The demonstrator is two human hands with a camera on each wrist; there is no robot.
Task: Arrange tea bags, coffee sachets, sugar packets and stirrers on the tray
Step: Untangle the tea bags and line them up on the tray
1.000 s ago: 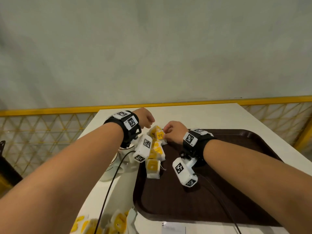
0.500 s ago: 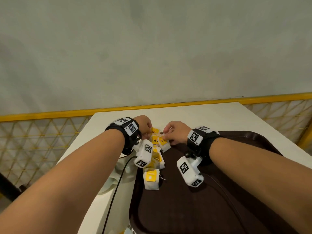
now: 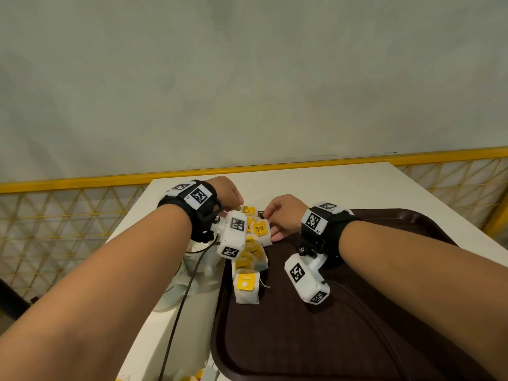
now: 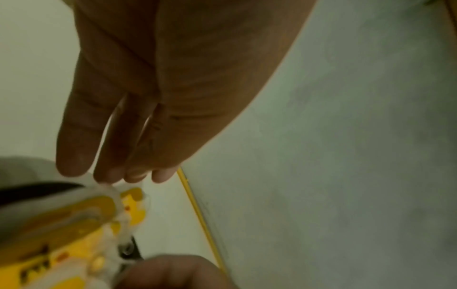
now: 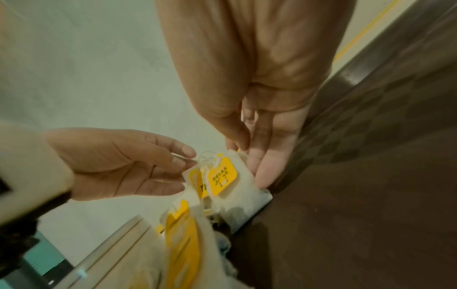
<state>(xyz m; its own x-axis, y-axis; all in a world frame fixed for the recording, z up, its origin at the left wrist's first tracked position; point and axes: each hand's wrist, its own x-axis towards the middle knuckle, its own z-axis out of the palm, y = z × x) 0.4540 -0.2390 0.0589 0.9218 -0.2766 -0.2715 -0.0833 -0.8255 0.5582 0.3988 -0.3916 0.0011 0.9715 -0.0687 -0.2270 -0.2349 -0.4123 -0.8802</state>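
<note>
Both hands have closed in on the far tea bags (image 3: 259, 231) along the tray (image 3: 316, 339) edge. Left hand (image 3: 229, 192) fingers straight, touching the bags; right hand (image 3: 283, 215) fingers straight against the "RELAX" bag (image 5: 222, 179), gripping nothing

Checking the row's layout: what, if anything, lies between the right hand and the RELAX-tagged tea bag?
Nothing visible: the right hand fingers lie directly against the white tea bag with the yellow RELAX tag.

both hands (image 3: 284, 215) now lower, at tea bags (image 3: 259, 231) on tray's far-left corner.
</note>
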